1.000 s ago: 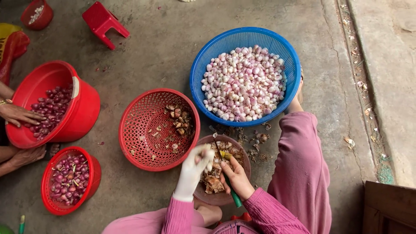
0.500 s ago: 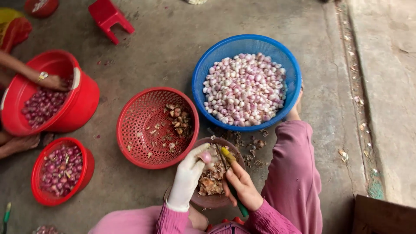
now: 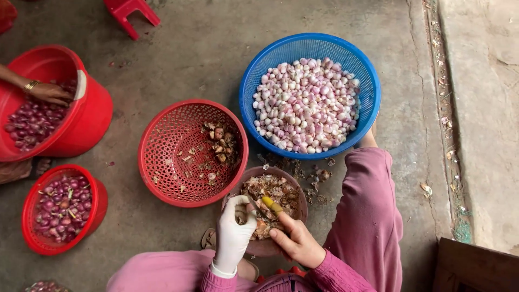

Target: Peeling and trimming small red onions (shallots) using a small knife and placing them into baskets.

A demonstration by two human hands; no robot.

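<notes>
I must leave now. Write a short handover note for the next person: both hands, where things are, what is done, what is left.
Left hand, in a white glove, holds a small shallot over the brown bowl of peelings.
Right hand, bare, holds a yellow-handled knife against it.
Done: blue basket is nearly full of peeled shallots.
Left: unpeeled shallots in the small red basket. The red mesh basket holds only scraps.

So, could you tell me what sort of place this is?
Probably an outdoor or yard work spot on a bare concrete floor: a blue basket of peeled shallots, red baskets and tubs, people working low to the ground.
</notes>
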